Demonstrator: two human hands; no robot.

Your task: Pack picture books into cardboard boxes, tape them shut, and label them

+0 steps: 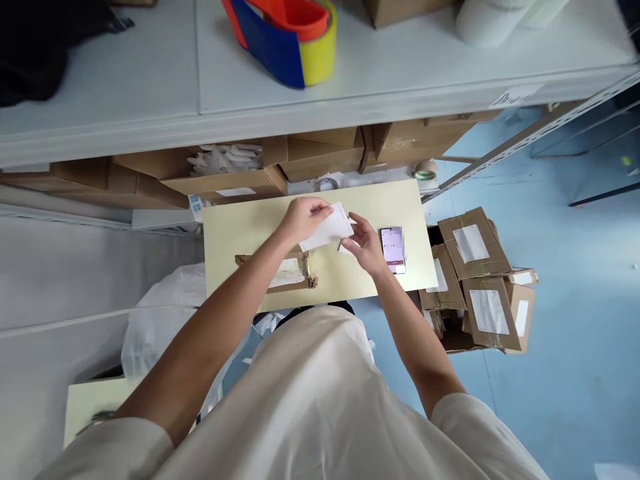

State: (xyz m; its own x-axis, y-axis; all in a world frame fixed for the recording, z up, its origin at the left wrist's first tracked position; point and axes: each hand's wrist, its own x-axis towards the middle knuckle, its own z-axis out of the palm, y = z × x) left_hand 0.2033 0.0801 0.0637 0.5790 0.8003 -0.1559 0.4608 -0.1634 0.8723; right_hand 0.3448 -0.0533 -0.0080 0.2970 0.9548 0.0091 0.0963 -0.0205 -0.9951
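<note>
A white paper label (pixel 327 230) is held above the cream tabletop (pixel 310 208). My left hand (pixel 303 221) grips its upper left part, thumb and fingers pressed together on it. At the label's right edge is my right hand (pixel 367 247), its thumb and fingers curled round the edge; part of this hold is hidden. Below my left forearm lies a flat, taped cardboard box (pixel 293 275) with a white label on it. A phone (pixel 393 250) with a lit screen rests just right of my right hand.
A grey shelf (pixel 150 87) crosses above, bearing a tape dispenser (pixel 285 40). Open cardboard boxes (pixel 325 157) line the space behind the table. Tape rolls (pixel 425 171) sit at its back right. Flattened boxes (pixel 475 267) are piled on the floor to the right; a clear plastic bag (pixel 155 320) is at left.
</note>
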